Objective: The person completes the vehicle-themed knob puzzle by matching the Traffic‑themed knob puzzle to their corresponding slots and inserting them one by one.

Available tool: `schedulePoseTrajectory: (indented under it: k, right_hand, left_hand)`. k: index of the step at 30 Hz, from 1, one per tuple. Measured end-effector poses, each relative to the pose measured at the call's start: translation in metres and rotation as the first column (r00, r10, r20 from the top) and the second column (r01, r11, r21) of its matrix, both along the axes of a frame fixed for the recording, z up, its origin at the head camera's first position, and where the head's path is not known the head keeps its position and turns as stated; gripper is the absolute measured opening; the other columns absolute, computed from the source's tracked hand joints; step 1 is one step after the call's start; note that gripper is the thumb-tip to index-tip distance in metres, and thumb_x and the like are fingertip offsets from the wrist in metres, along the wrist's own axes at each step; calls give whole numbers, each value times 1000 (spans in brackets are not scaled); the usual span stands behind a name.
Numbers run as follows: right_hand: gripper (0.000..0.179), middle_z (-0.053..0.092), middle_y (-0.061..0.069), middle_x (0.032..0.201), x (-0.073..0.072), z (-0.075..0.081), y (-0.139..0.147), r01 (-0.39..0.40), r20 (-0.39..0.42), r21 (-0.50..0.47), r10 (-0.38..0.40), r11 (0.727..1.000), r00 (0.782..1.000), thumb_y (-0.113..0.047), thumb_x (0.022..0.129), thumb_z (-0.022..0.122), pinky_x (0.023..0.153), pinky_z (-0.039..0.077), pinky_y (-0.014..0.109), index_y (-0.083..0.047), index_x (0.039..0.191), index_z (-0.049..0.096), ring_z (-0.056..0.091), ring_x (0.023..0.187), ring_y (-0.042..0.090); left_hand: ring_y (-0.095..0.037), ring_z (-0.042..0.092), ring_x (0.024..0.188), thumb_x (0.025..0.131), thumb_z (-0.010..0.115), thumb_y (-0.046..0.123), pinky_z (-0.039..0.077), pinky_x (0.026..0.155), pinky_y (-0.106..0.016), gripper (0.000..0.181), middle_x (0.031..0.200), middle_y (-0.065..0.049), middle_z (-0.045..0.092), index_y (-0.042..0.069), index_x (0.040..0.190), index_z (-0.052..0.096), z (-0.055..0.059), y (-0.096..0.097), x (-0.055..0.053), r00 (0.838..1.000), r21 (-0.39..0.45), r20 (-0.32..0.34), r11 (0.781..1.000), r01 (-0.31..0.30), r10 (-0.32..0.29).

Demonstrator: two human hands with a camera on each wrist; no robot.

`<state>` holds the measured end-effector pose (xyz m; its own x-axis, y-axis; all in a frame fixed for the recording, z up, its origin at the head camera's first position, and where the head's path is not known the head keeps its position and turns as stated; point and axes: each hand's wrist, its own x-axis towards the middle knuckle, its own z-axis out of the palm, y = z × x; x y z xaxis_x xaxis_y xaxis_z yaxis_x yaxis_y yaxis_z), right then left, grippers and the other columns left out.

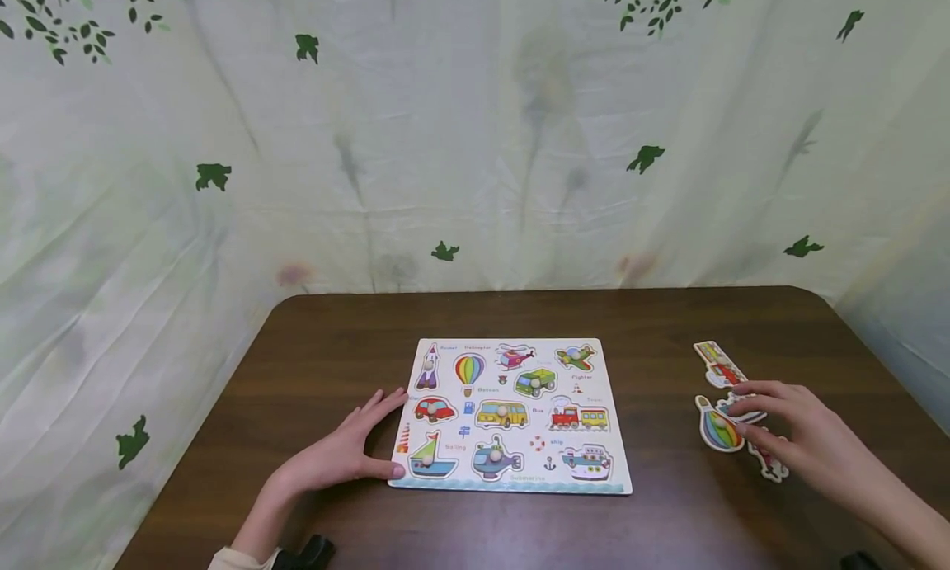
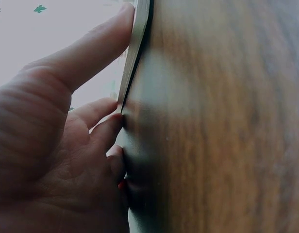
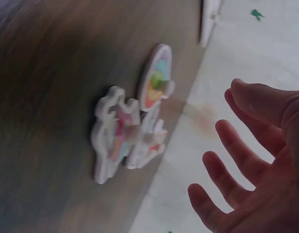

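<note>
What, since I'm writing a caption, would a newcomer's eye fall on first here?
The bright puzzle board near the middle of the table probably stands out first, with the left hand at its left edge. Next come the loose pieces to its right, with the right hand over them.

Free table (image 1: 660,405) lane between puzzle board (image 1: 552,481) and pieces (image 1: 720,430) — those partly under right hand (image 1: 805,428)

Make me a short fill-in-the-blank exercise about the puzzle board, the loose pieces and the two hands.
On the puzzle board, the left hand touches the ____ edge.
The striped loose piece near the right hand shows a hot-air ____.
On the board, the yellow ____ sits between the red car and the train.

Missing words: left; balloon; bus.
</note>
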<state>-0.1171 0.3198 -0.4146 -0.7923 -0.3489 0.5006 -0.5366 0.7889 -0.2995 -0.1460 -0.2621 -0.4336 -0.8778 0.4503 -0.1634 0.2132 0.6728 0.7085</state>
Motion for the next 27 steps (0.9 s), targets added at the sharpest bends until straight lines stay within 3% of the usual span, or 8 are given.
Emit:
schedulePoseTrajectory:
  k: [8,12,27]
  right_hand:
    - [25,64,13,114,-10,-3,0,44,201,32,-50,999,978,-17,72,88,79,37,37,-26,87,70,52,104,39]
    - [25,63,14,110,-13,-4,-3,78,214,68,-91,995,973,-20,72,88,75,40,50,-28,82,67,52,98,41]
    - [28,62,10,105,-18,-10,-5,134,240,125,-161,983,957,-27,73,87,71,42,52,-35,73,60,53,94,40]
  left_hand:
    - [-41,0,148,77,82,44,4,110,-69,97,161,-9,22,22,156,30,0,-1,0,1000,4,-9,1000,0,0]
    - [-41,0,148,77,82,43,3,110,-69,97,161,-9,23,21,155,30,-1,-1,0,1000,11,-19,1000,5,-5]
    - [-40,2,148,77,82,43,2,111,-67,97,161,-9,24,20,155,30,-3,-2,-2,999,8,-39,1000,23,-22]
